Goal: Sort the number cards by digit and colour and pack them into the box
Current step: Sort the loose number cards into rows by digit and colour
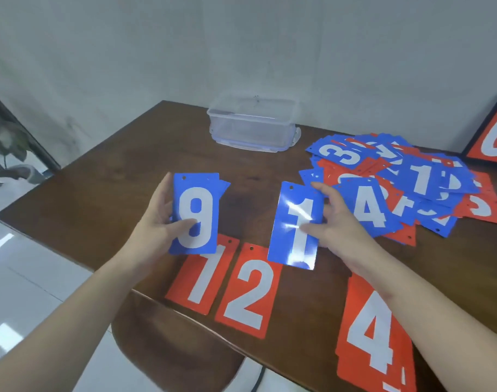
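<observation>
My left hand (pixel 159 219) grips a small stack of blue cards with a blue 9 (pixel 196 213) on top, held above the table. My right hand (pixel 330 222) pinches a single blue 1 card (pixel 295 227) by its right edge, thumb on its face. On the table near the front edge lie a red 1 (pixel 202 278), a red 2 (pixel 248 290) and a red 4 pile (pixel 374 335). A loose heap of blue and red cards (pixel 405 188) lies at the right, a blue 4 (pixel 369 207) on top. The clear plastic box (pixel 253 123) stands at the back.
The brown wooden table (pixel 100 193) ends at the left and front edges over a pale tiled floor. A chair back (pixel 168 352) sits under the front edge. A framed red digit board (pixel 493 137) leans at the far right. A wall rises behind the box.
</observation>
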`<state>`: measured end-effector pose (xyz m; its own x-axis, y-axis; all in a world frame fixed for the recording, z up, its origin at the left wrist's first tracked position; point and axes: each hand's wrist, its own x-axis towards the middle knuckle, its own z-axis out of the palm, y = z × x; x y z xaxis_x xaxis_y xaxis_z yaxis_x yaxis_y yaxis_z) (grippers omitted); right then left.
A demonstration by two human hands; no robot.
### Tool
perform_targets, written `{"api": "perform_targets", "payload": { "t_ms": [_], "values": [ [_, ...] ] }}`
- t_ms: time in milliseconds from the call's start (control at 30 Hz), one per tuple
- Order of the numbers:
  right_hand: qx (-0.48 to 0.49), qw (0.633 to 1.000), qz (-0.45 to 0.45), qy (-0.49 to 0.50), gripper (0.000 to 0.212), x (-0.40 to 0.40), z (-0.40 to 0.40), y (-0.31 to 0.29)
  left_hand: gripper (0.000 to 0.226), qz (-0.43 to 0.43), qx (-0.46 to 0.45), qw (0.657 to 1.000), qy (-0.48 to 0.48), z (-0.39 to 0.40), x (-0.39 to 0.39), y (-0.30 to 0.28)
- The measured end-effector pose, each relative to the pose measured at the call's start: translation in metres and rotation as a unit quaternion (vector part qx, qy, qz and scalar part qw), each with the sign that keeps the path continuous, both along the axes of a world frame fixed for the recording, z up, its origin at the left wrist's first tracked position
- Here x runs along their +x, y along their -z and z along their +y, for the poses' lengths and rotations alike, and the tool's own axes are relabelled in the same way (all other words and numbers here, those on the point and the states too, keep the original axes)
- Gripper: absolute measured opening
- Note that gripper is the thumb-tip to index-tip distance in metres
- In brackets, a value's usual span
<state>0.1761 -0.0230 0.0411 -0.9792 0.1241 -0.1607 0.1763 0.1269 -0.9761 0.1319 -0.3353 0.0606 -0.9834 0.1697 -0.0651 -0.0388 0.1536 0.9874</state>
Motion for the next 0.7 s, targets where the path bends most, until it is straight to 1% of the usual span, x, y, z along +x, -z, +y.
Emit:
{"api": "perform_targets", "payload": {
  "t_ms": [133, 200, 267, 367, 433, 500, 600, 633, 700],
  "values": [
    [-0.056, 0.998, -0.032, 0.017, 0.057, -0.031, -0.026, -0.003, 0.075, -0.008, -0.012, 1.000, -0.012, -0.020, 0.009, 0.000],
    [-0.060, 0.997, -0.046, 0.026, 0.046, -0.053, -0.040, -0.003, 0.074, -0.013, -0.006, 1.000, -0.028, -0.026, 0.010, 0.001],
    [-0.040, 0.998, -0.050, 0.027, 0.038, -0.077, -0.053, -0.003, 0.076, -0.011, -0.005, 0.999, -0.037, -0.031, 0.009, 0.000],
    [0.043, 0.998, -0.039, 0.014, 0.036, -0.108, -0.070, -0.003, 0.082, -0.006, -0.008, 0.999, -0.036, -0.036, 0.007, -0.003],
    [0.133, 0.991, -0.025, 0.003, 0.036, -0.120, -0.077, -0.001, 0.084, -0.003, -0.014, 0.999, -0.035, -0.040, 0.007, -0.002],
    [0.251, 0.968, -0.015, -0.017, 0.037, -0.125, -0.080, 0.002, 0.083, -0.005, -0.018, 0.999, -0.036, -0.042, 0.006, -0.002],
    [0.400, 0.916, -0.017, -0.041, 0.039, -0.126, -0.080, 0.007, 0.083, -0.012, -0.019, 0.999, -0.037, -0.045, 0.004, 0.001],
    [0.434, 0.900, -0.016, -0.046, 0.041, -0.126, -0.080, 0.009, 0.083, -0.013, -0.020, 0.999, -0.035, -0.045, 0.003, 0.002],
    [0.473, 0.879, -0.012, -0.058, 0.046, -0.124, -0.079, 0.009, 0.084, -0.016, -0.023, 0.999, -0.029, -0.043, 0.001, 0.004]
  ]
}}
